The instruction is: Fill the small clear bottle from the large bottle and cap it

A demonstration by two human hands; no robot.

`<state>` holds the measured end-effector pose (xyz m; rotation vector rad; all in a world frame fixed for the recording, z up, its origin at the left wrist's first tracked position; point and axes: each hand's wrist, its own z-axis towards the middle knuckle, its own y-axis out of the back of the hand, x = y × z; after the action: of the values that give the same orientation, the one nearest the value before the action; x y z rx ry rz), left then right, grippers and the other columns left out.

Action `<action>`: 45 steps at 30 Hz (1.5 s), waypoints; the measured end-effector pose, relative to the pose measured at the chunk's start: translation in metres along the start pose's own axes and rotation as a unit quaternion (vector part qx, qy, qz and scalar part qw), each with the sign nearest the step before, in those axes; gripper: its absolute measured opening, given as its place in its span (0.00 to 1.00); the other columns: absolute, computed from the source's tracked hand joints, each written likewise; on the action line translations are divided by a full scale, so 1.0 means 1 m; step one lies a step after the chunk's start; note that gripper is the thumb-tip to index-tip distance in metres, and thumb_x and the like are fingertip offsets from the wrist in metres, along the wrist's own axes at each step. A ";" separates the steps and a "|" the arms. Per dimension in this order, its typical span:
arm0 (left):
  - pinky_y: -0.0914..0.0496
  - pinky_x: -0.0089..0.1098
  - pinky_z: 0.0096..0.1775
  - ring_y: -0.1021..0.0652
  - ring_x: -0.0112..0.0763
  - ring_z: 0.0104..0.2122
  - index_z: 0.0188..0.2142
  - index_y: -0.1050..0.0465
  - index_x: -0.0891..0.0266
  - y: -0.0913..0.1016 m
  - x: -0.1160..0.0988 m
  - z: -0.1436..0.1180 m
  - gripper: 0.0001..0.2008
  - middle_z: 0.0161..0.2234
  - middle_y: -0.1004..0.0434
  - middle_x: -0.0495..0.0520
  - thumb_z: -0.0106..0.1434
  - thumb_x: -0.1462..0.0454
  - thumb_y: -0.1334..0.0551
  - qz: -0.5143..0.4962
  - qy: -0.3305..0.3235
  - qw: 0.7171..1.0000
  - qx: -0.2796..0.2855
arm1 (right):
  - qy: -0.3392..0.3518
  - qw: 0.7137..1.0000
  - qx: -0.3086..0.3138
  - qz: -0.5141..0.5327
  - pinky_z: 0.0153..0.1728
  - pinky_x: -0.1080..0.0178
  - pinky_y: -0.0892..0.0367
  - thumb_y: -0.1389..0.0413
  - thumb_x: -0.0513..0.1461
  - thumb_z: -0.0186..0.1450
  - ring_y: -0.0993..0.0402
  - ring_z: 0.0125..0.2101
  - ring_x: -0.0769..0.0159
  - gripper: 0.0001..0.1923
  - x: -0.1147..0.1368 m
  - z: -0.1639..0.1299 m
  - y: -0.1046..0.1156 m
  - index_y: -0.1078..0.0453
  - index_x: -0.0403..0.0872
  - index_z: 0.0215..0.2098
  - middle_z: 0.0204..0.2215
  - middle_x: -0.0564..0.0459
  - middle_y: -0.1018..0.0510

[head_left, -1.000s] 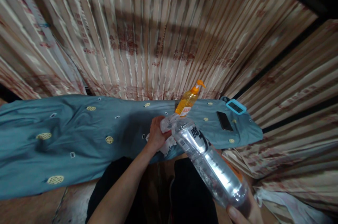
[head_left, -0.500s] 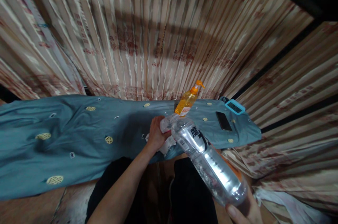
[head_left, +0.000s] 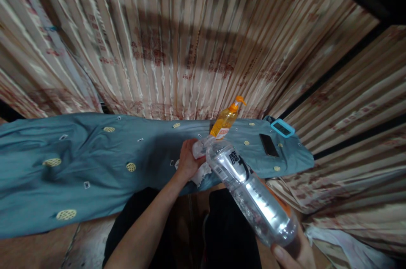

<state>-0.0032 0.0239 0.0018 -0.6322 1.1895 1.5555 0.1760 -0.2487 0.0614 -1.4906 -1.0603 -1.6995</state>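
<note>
My right hand (head_left: pixel 294 252) grips the bottom end of a large clear plastic bottle (head_left: pixel 250 193) with a silver label and dark lettering. That bottle is tilted, its neck end pointing up and left. There it meets a small clear plastic container (head_left: pixel 199 147), which my left hand (head_left: pixel 187 159) has its fingers closed around; its exact kind is unclear. Whether liquid passes between the two I cannot tell. A crumpled white tissue (head_left: pixel 203 174) lies under my left hand. Just behind stands a pump bottle (head_left: pixel 224 121) of yellow-orange liquid with an orange pump head.
A blue-green cloth with pineapple prints (head_left: pixel 104 155) covers the long surface before me. At its right lie a dark phone (head_left: pixel 269 145) and a light-blue framed device (head_left: pixel 282 128). Pleated curtains (head_left: pixel 177 49) hang behind and to the right. My dark-clad knees are below.
</note>
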 end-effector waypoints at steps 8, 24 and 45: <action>0.26 0.45 0.50 0.23 0.45 0.47 0.46 0.29 0.58 0.001 0.000 0.000 0.26 0.44 0.24 0.54 0.46 0.69 0.27 0.006 0.002 1.000 0.004 | -0.003 1.000 0.024 -0.004 0.57 0.51 0.28 0.33 0.49 0.58 0.28 0.61 0.45 0.37 -0.009 -0.001 0.005 0.34 0.55 0.64 0.59 0.48 0.23; 0.27 0.46 0.52 0.23 0.45 0.49 0.47 0.29 0.58 0.002 -0.001 0.001 0.27 0.45 0.23 0.55 0.47 0.69 0.27 0.002 0.005 1.000 0.010 | -0.033 0.999 -0.020 0.034 0.56 0.56 0.29 0.31 0.49 0.55 0.25 0.58 0.49 0.40 -0.003 -0.007 -0.008 0.34 0.52 0.63 0.57 0.45 0.23; 0.27 0.47 0.52 0.23 0.45 0.49 0.48 0.30 0.58 -0.001 0.002 0.000 0.28 0.45 0.24 0.55 0.47 0.69 0.27 0.004 -0.004 1.000 -0.002 | -0.058 0.991 -0.102 0.058 0.59 0.58 0.34 0.32 0.54 0.53 0.28 0.60 0.50 0.41 0.012 -0.011 -0.025 0.34 0.53 0.62 0.60 0.48 0.25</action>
<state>-0.0030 0.0249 -0.0007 -0.6244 1.1836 1.5665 0.1480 -0.2458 0.0685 -1.7636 -0.8608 -1.6969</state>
